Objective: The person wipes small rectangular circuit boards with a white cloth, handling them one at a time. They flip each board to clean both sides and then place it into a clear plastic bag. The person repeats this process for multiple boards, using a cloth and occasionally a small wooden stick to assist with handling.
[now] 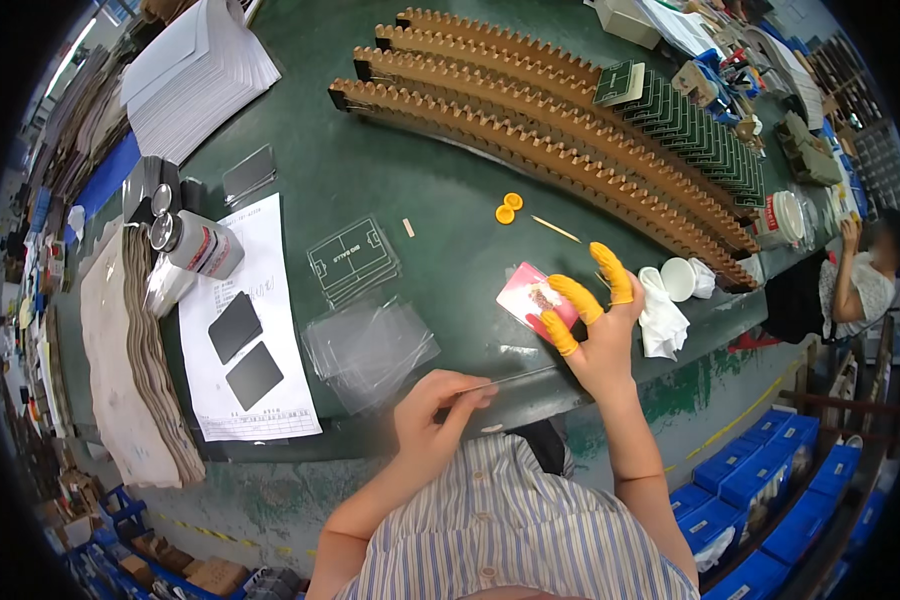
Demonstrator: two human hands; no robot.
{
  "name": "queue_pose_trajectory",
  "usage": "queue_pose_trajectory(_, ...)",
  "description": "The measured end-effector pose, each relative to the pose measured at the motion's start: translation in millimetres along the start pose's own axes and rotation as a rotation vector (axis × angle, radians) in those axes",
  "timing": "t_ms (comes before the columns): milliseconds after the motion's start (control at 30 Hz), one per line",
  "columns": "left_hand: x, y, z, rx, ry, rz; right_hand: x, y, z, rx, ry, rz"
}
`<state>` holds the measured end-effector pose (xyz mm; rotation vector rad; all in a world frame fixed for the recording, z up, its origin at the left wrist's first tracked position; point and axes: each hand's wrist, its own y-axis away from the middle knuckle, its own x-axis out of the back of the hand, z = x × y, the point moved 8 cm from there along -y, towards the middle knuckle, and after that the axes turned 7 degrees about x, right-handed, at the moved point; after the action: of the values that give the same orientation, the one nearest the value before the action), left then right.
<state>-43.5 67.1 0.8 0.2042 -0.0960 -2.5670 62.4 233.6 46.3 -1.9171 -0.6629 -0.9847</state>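
My left hand (436,412) is near the table's front edge, thumb and fingers pinched on a thin clear plastic sheet (515,378), seen nearly edge-on. My right hand (602,335) wears yellow finger cots on its thumb and two fingers. Those fingers are spread above a pink square pad (532,293) with a patterned middle; whether they touch it I cannot tell. Left of the pad lie a loose pile of clear plastic sleeves (365,350) and a small stack of dark green cards with white line patterns (353,258). Two spare yellow finger cots (508,208) and a wooden stick (556,229) lie beyond the pad.
Long brown slotted racks (530,130) cross the far side, with green cards (685,125) standing in one. White tissue (660,318) lies at right. Left are a printed sheet (260,220) with dark plates (254,376), metal-capped bottles (205,245) and a cloth stack (120,370). Another person sits far right.
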Motion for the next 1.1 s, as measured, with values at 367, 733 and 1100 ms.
queue_pose_trajectory(367,6.9,6.2,13.5,-0.286,-0.194,0.133,-11.9,43.3,2.7,-0.506,-1.718,0.441)
queue_pose_trajectory(733,6.2,8.8,7.3,-0.255,-0.071,0.104,15.3,48.4,-22.8,-0.191,-1.135,0.404)
queue_pose_trajectory(1100,10.0,9.9,10.0,-0.223,-0.071,0.100,13.4,35.4,-77.0,0.149,-0.600,0.178)
